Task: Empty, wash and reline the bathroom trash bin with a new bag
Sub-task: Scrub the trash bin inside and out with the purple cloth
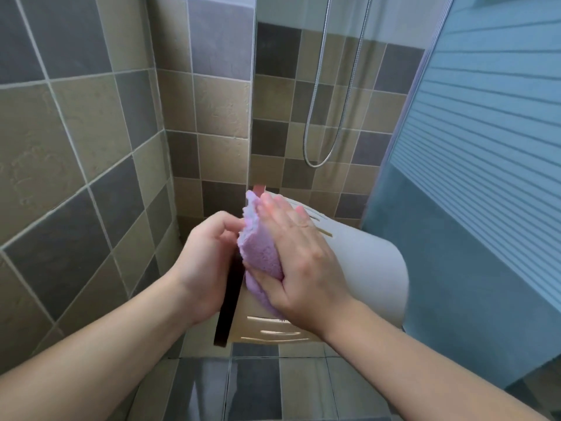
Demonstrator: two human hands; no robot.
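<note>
The trash bin (364, 268) is held above the floor (258, 387), lying on its side between the two hands. The left hand (206, 262) is at its left edge, on the rim (229, 299). The right hand (300, 262) lies on the cloth (261, 253), pressed against the bin's side. Behind the bin stands the tiled wall (91, 117); the shower hose (328, 117) hangs further back, and a glass door (485, 147) is at the right.
</note>
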